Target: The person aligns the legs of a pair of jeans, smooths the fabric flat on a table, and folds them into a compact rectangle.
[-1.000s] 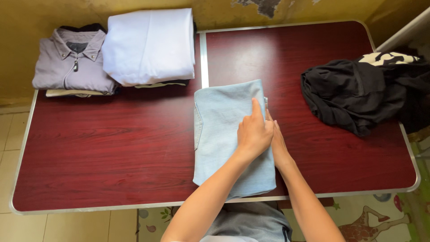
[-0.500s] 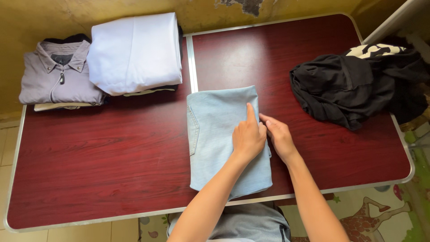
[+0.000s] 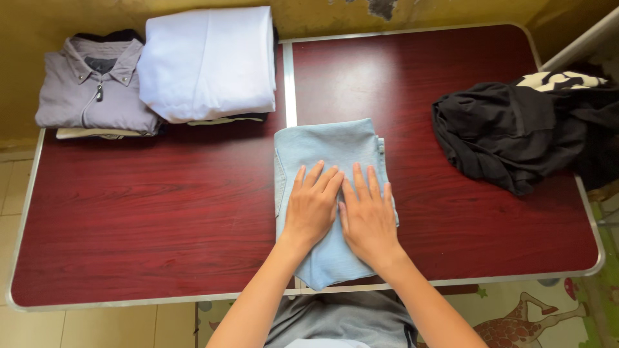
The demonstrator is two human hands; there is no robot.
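Glossy red-brown table (image 3: 161, 212) | soft folded denim (image 3: 329, 145) | left hand (image 3: 313, 206), right hand (image 3: 369, 219) flat, grip apart.

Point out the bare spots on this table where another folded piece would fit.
Widest bare patch: table left of the light blue folded garment, below the grey shirt and white stack. A second lies between the blue garment and the black heap. Back left and right edge are crowded. Left hand and right hand press the garment.

Both bare forearms rise from the bottom centre of the frame, converging. The left hand (image 3: 313, 207) and right hand (image 3: 369, 218) lie palm-down side by side, touching, fingers (image 3: 372, 182) straight, slightly spread, pointing toward the frame's top.
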